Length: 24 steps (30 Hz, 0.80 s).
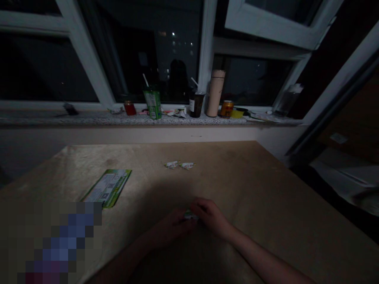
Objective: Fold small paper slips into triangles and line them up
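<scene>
Sitting between the two hands, low over the near part of the table (pixel 245 177), is a small green-and-white piece (pixel 190 215). The left hand (pixel 177 225) has it pinched at one end, thumb and fingers closed; the right hand (pixel 208 214) curls its fingers at the other end, though in this gloom I can't tell whether they grip or merely touch. I'd say a steady left pinch and light right fingertips suit something so small and, by its look, thin; pressing hard may crumple it. The hands stand in dimness, with a shadow (pixel 160 193) just beyond, so more light would help. Farther off lie the left packet (pixel 172 164) and right packet (pixel 187 165), side by side; a green card (pixel 110 187) lies leftward, well clear of the fingers.
</scene>
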{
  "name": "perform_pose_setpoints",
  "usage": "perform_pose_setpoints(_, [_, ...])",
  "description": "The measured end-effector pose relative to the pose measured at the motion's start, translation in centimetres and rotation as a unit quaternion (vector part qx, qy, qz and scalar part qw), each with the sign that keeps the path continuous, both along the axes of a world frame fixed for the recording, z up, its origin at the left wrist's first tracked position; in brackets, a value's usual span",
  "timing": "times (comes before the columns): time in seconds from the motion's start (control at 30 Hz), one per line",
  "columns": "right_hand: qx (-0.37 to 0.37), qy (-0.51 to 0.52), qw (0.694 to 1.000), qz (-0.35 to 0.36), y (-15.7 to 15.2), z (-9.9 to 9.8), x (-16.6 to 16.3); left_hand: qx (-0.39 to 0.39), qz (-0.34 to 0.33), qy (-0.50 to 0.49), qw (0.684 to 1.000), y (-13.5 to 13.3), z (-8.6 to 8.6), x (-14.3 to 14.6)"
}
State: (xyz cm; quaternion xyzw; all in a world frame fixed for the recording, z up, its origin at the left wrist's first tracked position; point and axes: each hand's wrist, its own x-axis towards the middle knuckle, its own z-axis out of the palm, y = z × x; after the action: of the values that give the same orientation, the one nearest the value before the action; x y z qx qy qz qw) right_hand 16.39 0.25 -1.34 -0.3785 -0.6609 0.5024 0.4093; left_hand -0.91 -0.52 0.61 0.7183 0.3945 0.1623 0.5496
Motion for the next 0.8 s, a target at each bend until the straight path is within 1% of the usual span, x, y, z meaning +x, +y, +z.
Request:
perform_pose_setpoints(0.1, [0.030,-0.024,0.999,-0.004,-0.1,0.2,0.0,0.006,0.001,0.005,1.000,0.0,-0.5,0.2])
perform_pose_setpoints(0.23, [0.025,-0.014,1.000,0.008,-0.3,0.6,0.1,0.025,0.011,0.011,1.000,-0.1,-1.1,0.5])
perform_pose_setpoints(0.33, [0.021,-0.007,1.000,0.012,-0.4,1.0,0.2,0.049,0.023,0.010,0.998,-0.2,-1.2,0.5])
perform_pose_setpoints(0.5, [0.002,0.025,0.999,0.043,-0.6,0.9,0.2,0.126,0.085,0.007,0.988,-0.2,-0.8,0.4])
perform_pose_setpoints(0.7, [-0.047,0.060,0.997,0.032,-0.2,0.1,0.2,0.179,0.116,0.027,0.977,-0.2,-0.9,0.5])
perform_pose_setpoints(0.8, [-0.049,0.046,0.997,0.038,0.1,0.0,0.3,0.193,0.125,0.036,0.973,-0.2,-0.9,0.5])
